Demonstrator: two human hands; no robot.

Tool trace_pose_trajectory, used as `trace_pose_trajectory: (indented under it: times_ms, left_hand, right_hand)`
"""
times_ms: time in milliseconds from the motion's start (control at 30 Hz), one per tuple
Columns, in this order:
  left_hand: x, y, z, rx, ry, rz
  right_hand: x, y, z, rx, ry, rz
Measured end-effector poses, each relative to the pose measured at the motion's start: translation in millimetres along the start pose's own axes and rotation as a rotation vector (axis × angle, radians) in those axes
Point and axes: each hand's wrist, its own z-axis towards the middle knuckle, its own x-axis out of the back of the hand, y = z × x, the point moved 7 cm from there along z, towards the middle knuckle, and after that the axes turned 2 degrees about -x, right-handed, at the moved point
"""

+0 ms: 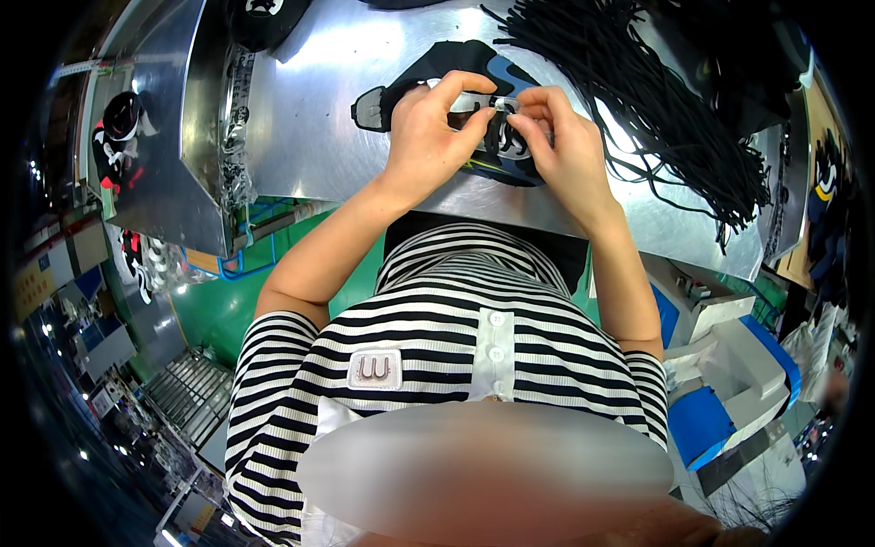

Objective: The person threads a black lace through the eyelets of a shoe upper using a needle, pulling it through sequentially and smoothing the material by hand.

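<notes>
A black shoe upper with blue panels (507,69) lies on the metal bench top, its heel tab to the left. Over its lacing opening, my left hand (425,137) comes in from the left, thumb and forefinger pinched together. Opposite it, my right hand (567,150) is closed with thumb against fingers. Both sets of fingertips meet around a black shoelace (493,139) at the eyelets; a small pale bit shows between them. The lace's exact path through the eyelets is partly covered by my fingers.
A large bundle of black laces (652,118) spreads across the right of the metal bench (305,118). A dark round item (264,20) sits at the back left. Beyond the left bench wall lie more shoe parts (118,137). A white and blue bin (729,383) stands lower right.
</notes>
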Motion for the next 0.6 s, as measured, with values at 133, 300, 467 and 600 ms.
trace_pose_trajectory:
  times_ms: [133,300,467,600]
  left_hand:
    - [2.4,6.0,-4.5,-0.136,0.021,-0.012]
    - [-1.6,22.9,-11.5,-0.323,-0.008,0.008]
    - [-7.5,-16.2,-7.6,0.11,-0.204,-0.388]
    - [-6.3,-12.6,-1.5,0.016,-0.238,-0.182]
  right_hand:
    - [-8.7,-16.3,4.5,0.092,-0.057,-0.195]
    - [-26.8,-13.5,7.7,0.164,-0.16,-0.334]
    - [-3.1,-20.0,6.8,0.062,-0.183,-0.364]
    - [20.0,-0.6,-0.6,-0.029,0.047,-0.147]
